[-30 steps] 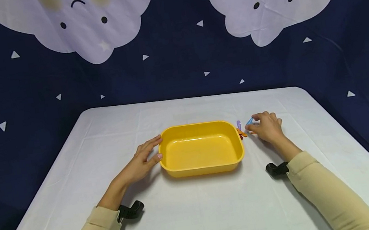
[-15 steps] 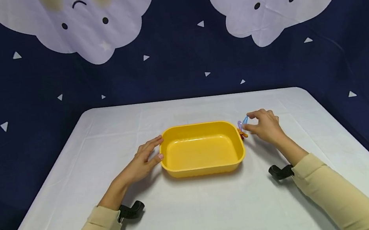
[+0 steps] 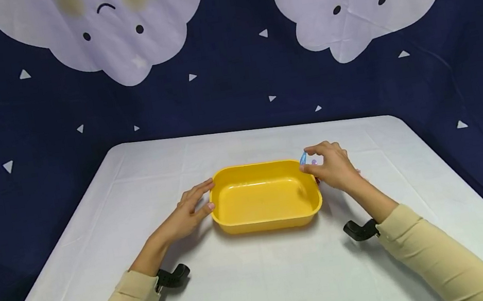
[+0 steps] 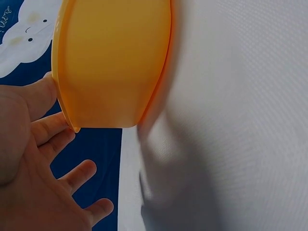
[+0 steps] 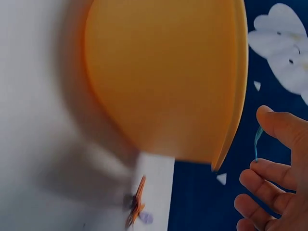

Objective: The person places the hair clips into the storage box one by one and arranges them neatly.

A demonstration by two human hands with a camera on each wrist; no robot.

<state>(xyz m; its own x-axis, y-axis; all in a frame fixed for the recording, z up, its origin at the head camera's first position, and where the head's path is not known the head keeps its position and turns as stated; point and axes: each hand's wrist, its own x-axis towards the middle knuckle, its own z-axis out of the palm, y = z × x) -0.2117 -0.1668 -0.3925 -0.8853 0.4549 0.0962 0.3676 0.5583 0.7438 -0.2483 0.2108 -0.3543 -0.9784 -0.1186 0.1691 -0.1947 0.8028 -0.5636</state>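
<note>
One blue clip (image 3: 303,158) is pinched by the right hand (image 3: 331,164); it has just been carried left, to the far right corner of one yellow tub (image 3: 268,224), so its pick-up seems done. The tub's left rim is touched by the left hand (image 3: 187,213), fingers spread. Beside it, one purple piece (image 5: 146,218) and some uncountable orange ones (image 5: 138,195) are seen.

From here the right hand (image 3: 332,165) mostly hides the small pieces (image 3: 314,162) beside the yellow tub (image 3: 261,204), their orange tangle (image 5: 137,204) too blurred to make out.
</note>
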